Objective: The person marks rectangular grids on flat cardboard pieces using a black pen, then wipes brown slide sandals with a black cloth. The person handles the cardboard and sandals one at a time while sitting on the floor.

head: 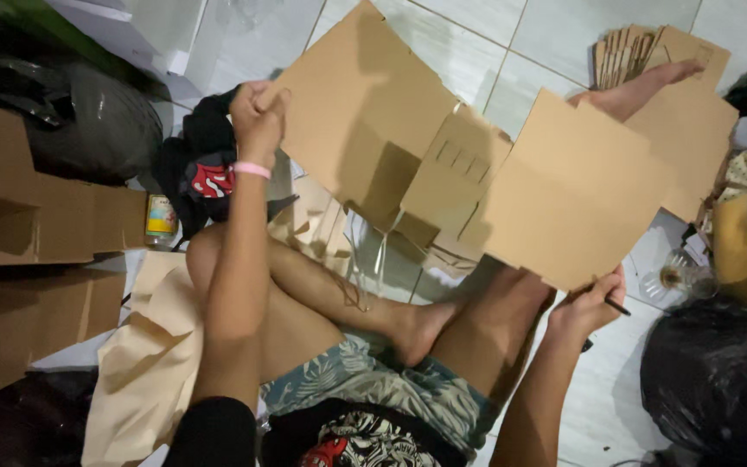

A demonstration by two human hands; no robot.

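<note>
We see the die-cut cardboard sheet (443,164) spread across the frame's middle, our left hand (258,121) closed on its upper-left edge and our right hand (588,307), also gripping a black pen (616,306), pinching its lower-right corner, probably to keep it flat.

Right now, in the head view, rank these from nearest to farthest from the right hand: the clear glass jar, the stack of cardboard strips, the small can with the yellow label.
1. Clear glass jar: just right of the right hand, on the floor.
2. Stack of cardboard strips: up at the top, past the far foot.
3. Small can with the yellow label: far across on the left, beyond the left hand.
</note>
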